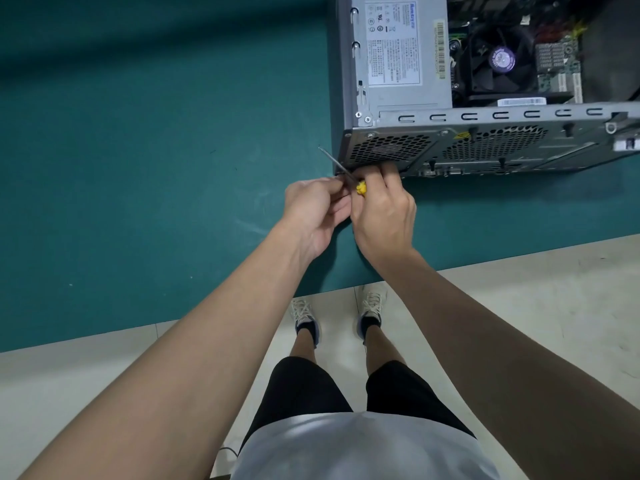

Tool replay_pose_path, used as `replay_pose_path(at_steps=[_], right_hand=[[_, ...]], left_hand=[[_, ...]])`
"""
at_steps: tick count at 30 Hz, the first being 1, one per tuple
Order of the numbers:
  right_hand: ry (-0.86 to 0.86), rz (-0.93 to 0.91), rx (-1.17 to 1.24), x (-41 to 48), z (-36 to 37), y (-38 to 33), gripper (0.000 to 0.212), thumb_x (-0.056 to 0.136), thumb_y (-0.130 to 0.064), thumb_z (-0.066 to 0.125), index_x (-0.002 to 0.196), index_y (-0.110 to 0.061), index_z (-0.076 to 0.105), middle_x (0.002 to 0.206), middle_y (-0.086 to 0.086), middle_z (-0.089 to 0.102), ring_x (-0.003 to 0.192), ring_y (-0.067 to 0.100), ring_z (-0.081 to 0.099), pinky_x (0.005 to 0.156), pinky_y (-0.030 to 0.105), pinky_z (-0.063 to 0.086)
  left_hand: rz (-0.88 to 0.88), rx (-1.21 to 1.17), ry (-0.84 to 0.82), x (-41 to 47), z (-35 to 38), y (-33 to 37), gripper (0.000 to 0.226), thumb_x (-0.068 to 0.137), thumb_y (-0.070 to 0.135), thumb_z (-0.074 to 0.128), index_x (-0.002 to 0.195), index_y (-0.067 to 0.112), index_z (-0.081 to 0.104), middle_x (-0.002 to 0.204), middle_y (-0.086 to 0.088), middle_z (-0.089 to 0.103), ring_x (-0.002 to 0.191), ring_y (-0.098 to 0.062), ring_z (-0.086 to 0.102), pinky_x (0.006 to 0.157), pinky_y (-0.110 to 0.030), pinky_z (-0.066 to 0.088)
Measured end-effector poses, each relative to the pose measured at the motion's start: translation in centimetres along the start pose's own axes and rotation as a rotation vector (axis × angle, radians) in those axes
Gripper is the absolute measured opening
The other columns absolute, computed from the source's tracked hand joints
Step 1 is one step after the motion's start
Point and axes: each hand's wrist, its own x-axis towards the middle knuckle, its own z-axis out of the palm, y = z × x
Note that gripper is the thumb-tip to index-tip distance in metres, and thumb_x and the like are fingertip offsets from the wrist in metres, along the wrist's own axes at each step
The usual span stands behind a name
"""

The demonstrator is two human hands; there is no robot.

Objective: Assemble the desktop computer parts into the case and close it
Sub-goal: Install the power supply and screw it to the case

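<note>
- desk (138, 168): wide green stretch left of the hands, room to swing.
- left hand (311, 209): pinches screwdriver (334, 164) shaft, likely steadying it.
- right hand (384, 216): wrapped round the yellow handle.
- case (485, 147): lid off, toward far right corner, rear panel just beyond hands.

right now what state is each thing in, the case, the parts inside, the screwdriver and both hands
computer case: on its side on the green mat, side panel off, inside exposed
power supply: seated in the case's corner
cpu fan: mounted inside the case
screwdriver: held off the mat, tip pointing away from the case, on no screw
left hand: pinches the screwdriver shaft
right hand: grips the yellow handle
</note>
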Motion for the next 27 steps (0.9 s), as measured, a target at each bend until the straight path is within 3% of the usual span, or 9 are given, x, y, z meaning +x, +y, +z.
replay_pose_path(at_steps=[4, 7, 10, 12, 18, 24, 27], right_hand=[[-0.062, 0.14, 0.204, -2.2, -1.4, -0.7, 0.021, 0.085, -0.011, 0.068, 0.096, 0.003, 0.057, 0.088, 0.013, 0.06, 0.073, 0.03, 0.057, 0.062, 0.036, 0.043], [-0.187, 0.319, 0.324, -5.4, -2.5, -1.4, 0.016, 0.09, -0.015, 0.061, 0.102, -0.008, 0.052, 0.083, -0.002, 0.054, 0.074, 0.018, 0.051, 0.067, 0.023, 0.031], [-0.332, 0.475, 0.366, -6.9, -2.5, -1.8, 0.012, 0.095, -0.023, 0.054, 0.102, -0.014, 0.056, 0.077, -0.003, 0.059, 0.073, 0.023, 0.056, 0.075, 0.034, 0.04], [-0.333, 0.549, 0.416, -6.8, -2.5, -2.1, 0.012, 0.097, -0.025, 0.05, 0.098, -0.016, 0.058, 0.076, -0.002, 0.064, 0.071, 0.023, 0.058, 0.075, 0.04, 0.046], [-0.29, 0.56, 0.415, -5.9, -2.8, -1.8, 0.013, 0.097, -0.021, 0.048, 0.087, -0.02, 0.055, 0.071, -0.002, 0.062, 0.07, 0.022, 0.055, 0.081, 0.039, 0.044], [-0.321, 0.562, 0.409, -5.5, -2.6, -1.5, 0.017, 0.097, -0.021, 0.05, 0.101, -0.012, 0.063, 0.076, -0.002, 0.062, 0.076, 0.024, 0.055, 0.083, 0.037, 0.041], [-0.319, 0.567, 0.393, -5.4, -2.3, -1.5, 0.018, 0.098, -0.022, 0.05, 0.104, -0.012, 0.063, 0.08, 0.0, 0.065, 0.079, 0.024, 0.054, 0.074, 0.027, 0.027]], left_hand=[[-0.032, -0.056, 0.051, -0.5, 0.5, 0.3, 0.019, 0.094, -0.011, 0.042, 0.087, -0.006, 0.059, 0.077, -0.019, 0.067, 0.059, -0.022, 0.067, 0.053, -0.025, 0.056], [-0.057, -0.077, 0.023, -0.5, 0.5, 0.2, 0.017, 0.096, -0.009, 0.041, 0.1, -0.009, 0.057, 0.085, -0.02, 0.069, 0.066, -0.023, 0.072, 0.063, -0.026, 0.059], [-0.067, -0.064, 0.017, -0.5, 0.5, 0.3, 0.016, 0.096, -0.006, 0.044, 0.106, -0.007, 0.057, 0.087, -0.018, 0.071, 0.072, -0.024, 0.073, 0.065, -0.026, 0.059], [-0.076, -0.072, 0.017, -0.5, 0.5, 0.4, 0.016, 0.097, -0.005, 0.043, 0.105, -0.006, 0.057, 0.086, -0.018, 0.071, 0.071, -0.024, 0.073, 0.063, -0.026, 0.059], [-0.082, -0.091, 0.021, -0.5, 0.5, 0.3, 0.017, 0.098, -0.005, 0.042, 0.104, -0.007, 0.058, 0.085, -0.019, 0.071, 0.072, -0.025, 0.073, 0.063, -0.029, 0.059], [-0.081, -0.084, 0.023, -0.7, 0.5, 0.2, 0.02, 0.098, -0.004, 0.043, 0.11, -0.009, 0.057, 0.089, -0.019, 0.072, 0.074, -0.025, 0.073, 0.062, -0.028, 0.059], [-0.078, -0.092, 0.024, -0.7, 0.6, 0.2, 0.019, 0.098, -0.003, 0.043, 0.109, -0.009, 0.057, 0.088, -0.019, 0.071, 0.072, -0.024, 0.073, 0.062, -0.028, 0.059]])
